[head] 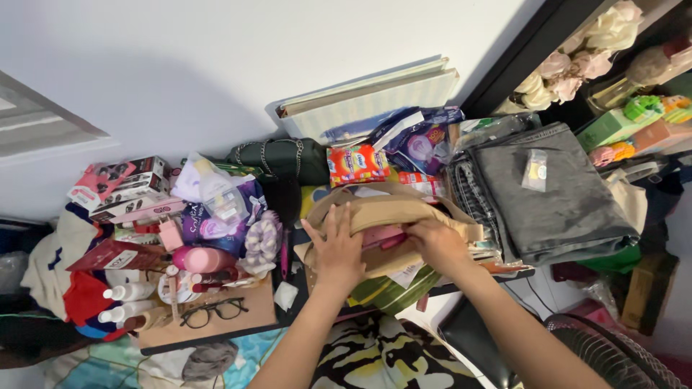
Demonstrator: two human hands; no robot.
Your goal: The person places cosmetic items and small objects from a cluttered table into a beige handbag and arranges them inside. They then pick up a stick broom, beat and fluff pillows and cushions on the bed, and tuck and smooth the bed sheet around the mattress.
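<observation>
We are noting the right hand's [438, 243] fingertips lying hidden inside the beige bag [389, 210], both forearms running off the bottom edge, and the black fan [613, 353] being cropped at the corner.

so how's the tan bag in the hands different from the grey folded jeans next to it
The tan bag is light beige, crumpled and held by the left hand and right hand. The grey folded jeans are dark, lie flat and untouched, and carry a small clear packet. Both are cloth, resting on the cluttered pile.
</observation>
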